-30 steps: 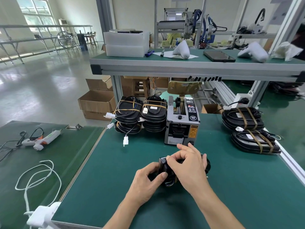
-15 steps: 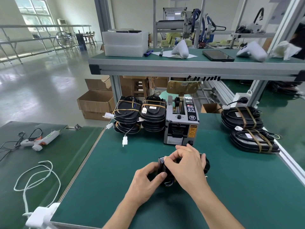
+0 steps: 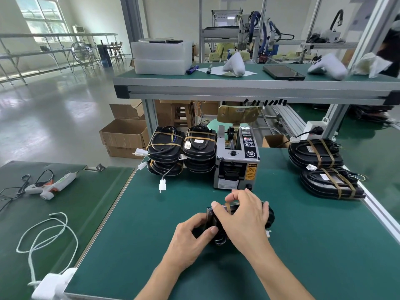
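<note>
Fingers (image 3: 213,230): left hand (image 3: 190,241) grips black unit (image 3: 270,216), right hand (image 3: 244,217) pinches tape (image 3: 227,207); dispenser (image 3: 236,161) reads "SEMI".

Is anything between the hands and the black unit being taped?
Nothing visible. The left hand grips the near end of the black unit, and the right hand lies over it, pinching a brown tape strip.

**A Big Bright Workroom**

Light comes in through a big window (image 3: 41,16) at the far left and shines on the smooth grey floor (image 3: 54,118). The walls (image 3: 173,16) are pale. A green table (image 3: 324,245) stands in front, with a green shelf (image 3: 249,79) on metal legs above it. Brown boxes (image 3: 123,135) sit on the floor. Another green table (image 3: 86,202) is on the left.
</note>
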Available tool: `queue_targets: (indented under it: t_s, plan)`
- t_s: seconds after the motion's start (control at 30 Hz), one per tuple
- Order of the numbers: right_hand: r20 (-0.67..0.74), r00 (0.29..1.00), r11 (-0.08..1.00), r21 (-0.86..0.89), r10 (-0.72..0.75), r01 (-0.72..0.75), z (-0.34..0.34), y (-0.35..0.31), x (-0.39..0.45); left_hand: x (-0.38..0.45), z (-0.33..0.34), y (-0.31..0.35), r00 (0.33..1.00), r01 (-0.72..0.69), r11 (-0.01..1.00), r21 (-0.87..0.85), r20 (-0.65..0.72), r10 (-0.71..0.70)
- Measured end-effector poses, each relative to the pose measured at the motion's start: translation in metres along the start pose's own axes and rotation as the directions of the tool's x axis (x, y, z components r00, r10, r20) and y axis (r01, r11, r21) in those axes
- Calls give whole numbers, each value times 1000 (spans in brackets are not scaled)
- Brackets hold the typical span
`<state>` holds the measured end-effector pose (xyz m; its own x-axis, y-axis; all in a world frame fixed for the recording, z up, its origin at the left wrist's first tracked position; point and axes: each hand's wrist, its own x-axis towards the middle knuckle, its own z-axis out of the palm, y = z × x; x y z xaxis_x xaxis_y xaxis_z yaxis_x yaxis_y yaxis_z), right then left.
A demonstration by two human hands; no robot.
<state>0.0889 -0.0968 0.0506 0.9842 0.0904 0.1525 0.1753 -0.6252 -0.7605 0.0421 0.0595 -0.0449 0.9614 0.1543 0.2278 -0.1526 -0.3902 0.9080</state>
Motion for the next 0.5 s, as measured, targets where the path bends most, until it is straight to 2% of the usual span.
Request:
queue_targets:
  t_s: [0.3,0.5]
  plan:
    - [-82,994,997,15,-78,80,10,6,-2,-1,-1,3,1000,7,1000,-15,-14,-7]
    - [-49,999,994,102,-23,28,-9,3,9,-2,-2,7,1000,-13,999,-43,-23,12]
